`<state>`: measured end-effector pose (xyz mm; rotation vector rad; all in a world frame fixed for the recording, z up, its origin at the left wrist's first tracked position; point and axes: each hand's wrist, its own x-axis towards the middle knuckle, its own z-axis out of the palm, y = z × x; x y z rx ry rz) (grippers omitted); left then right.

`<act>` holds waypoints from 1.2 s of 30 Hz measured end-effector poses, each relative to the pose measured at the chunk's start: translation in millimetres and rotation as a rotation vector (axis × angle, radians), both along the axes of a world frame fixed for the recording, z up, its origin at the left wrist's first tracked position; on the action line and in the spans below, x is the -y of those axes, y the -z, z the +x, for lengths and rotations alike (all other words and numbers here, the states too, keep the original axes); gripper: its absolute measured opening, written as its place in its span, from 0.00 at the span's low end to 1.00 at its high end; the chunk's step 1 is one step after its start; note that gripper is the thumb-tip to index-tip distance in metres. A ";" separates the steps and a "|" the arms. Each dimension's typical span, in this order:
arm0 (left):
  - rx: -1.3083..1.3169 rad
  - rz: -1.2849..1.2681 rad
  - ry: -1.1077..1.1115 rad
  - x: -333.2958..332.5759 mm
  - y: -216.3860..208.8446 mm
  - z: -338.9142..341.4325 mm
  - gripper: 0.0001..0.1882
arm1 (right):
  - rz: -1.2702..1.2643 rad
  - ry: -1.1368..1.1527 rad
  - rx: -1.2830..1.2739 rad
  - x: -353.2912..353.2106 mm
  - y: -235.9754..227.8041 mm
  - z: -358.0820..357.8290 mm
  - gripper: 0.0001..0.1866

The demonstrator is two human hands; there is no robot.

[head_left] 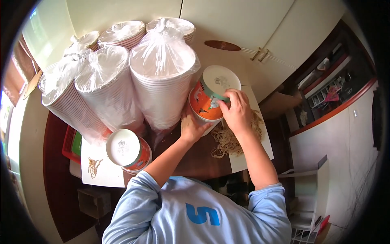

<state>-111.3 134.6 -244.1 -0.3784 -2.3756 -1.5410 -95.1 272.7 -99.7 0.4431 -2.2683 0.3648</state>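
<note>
Left hand [191, 127] holds side of orange tub [202, 106]; right hand [237, 109] grips its green rim [210, 90]. Tan strings [225, 142] near right hand; second tub [123, 146] left of both.

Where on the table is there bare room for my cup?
There's a dark tabletop patch between the left forearm and the tangled tan strings. Another is the left white sheet's near corner, between the small string bunch and the left orange tub. It's crowded behind, with bagged tubs, and mid-table, around the held orange tub.

Homelike room, cream cupboards [300, 44], pinkish curtain [25, 61]
</note>
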 end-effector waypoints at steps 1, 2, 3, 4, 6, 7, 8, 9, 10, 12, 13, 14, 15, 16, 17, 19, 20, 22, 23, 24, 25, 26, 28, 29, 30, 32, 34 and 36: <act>0.003 -0.023 -0.018 -1.7 -0.9 -0.9 0.56 | -0.031 -0.008 -0.001 0.2 0.6 -1.3 0.17; 0.001 -0.024 -0.014 -3.1 -1.5 -1.2 0.56 | -0.031 -0.004 -0.002 0.5 0.5 -1.5 0.17; 0.034 -0.026 -0.021 -4.2 -2.1 -1.0 0.56 | -0.082 0.008 0.048 1.0 -0.2 -1.0 0.16; 0.068 -0.028 -0.031 -4.4 -2.7 -0.4 0.56 | -0.133 0.018 0.100 1.9 -0.6 -0.6 0.14; 0.078 -0.041 -0.062 -7.3 -4.2 0.6 0.56 | -0.163 -0.001 0.103 4.1 -3.3 -1.5 0.14; 0.088 -0.053 -0.093 -8.5 -5.7 1.0 0.56 | -0.192 -0.020 0.106 4.3 -4.9 -2.0 0.14; 0.088 -0.053 -0.092 -8.0 -6.9 1.6 0.56 | -0.192 -0.019 0.106 4.1 -6.0 -2.0 0.14; 0.046 -0.022 -0.072 -7.1 -8.0 2.4 0.56 | -0.209 -0.013 0.117 3.8 -7.0 -2.1 0.13; 0.006 0.009 -0.054 -6.0 -8.8 3.5 0.56 | -0.227 -0.009 0.129 4.3 -8.5 -1.5 0.13; -0.002 -0.001 -0.054 -7.0 -8.5 2.5 0.57 | -0.222 -0.010 0.130 4.4 -14.5 -2.8 0.13; -0.011 -0.010 -0.052 -7.9 -9.5 1.6 0.57 | -0.217 -0.008 0.130 3.7 -16.6 -4.1 0.12; -0.012 -0.010 -0.049 -7.9 -10.2 1.5 0.57 | -0.217 -0.005 0.129 2.9 -17.4 -4.7 0.12; 0.042 -0.051 -0.050 -7.2 -11.1 1.6 0.57 | -0.245 -0.007 0.099 1.8 -18.0 -5.0 0.13; 0.096 -0.091 -0.053 -6.6 -12.5 1.9 0.58 | -0.271 -0.011 0.069 1.1 -19.6 -5.3 0.13; 0.096 -0.091 -0.050 -7.3 -11.7 1.3 0.58 | -0.311 -0.021 0.050 -3.5 -25.5 -4.3 0.13; 0.085 -0.130 -0.049 -7.8 -8.7 1.0 0.59 | -0.425 -0.020 0.032 -17.2 -50.3 6.1 0.11; 0.089 -0.134 -0.058 -4.3 -7.7 1.1 0.59 | -0.518 -0.088 -0.014 -22.1 -62.7 10.7 0.11; 0.101 -0.110 -0.038 -0.8 -10.0 1.4 0.59 | -0.540 -0.090 -0.206 -39.8 -89.6 28.3 0.10; 0.103 -0.108 -0.032 0.5 -10.6 2.4 0.59 | -0.687 -0.153 -0.235 -45.3 -102.8 42.3 0.09; 0.077 -0.084 -0.005 6.9 -10.0 3.6 0.57 | -0.833 -0.030 -0.183 -60.5 -106.8 58.4 0.08; 0.048 -0.055 0.042 9.2 -11.4 5.7 0.54 | -0.917 -0.055 -0.197 -82.7 -109.1 73.4 0.08; 0.048 -0.052 0.057 14.6 -12.3 10.0 0.54 | -1.036 -0.129 -0.178 -103.9 -107.5 86.0 0.07; 0.108 -0.002 0.167 30.7 -10.4 20.2 0.43 | -1.444 -0.134 -0.042 -132.1 -81.5 98.9 0.08; 0.192 0.165 0.235 36.9 -10.2 27.0 0.37 | -1.436 0.102 0.199 -133.1 -66.9 98.8 0.16; 0.275 0.333 0.299 43.9 -12.2 34.2 0.32 | -1.405 0.336 0.440 -131.5 -48.9 97.8 0.25; 0.418 0.413 0.432 55.2 -35.4 51.8 0.26 | -1.425 -0.392 0.587 -148.4 31.4 115.8 0.26; 0.562 0.504 0.529 68.0 -43.6 66.5 0.28 | -1.575 -0.506 0.685 -106.1 70.7 119.6 0.30; 0.687 0.476 0.611 72.7 -60.6 76.6 0.30 | -1.984 -0.497 0.768 -86.0 124.8 127.2 0.30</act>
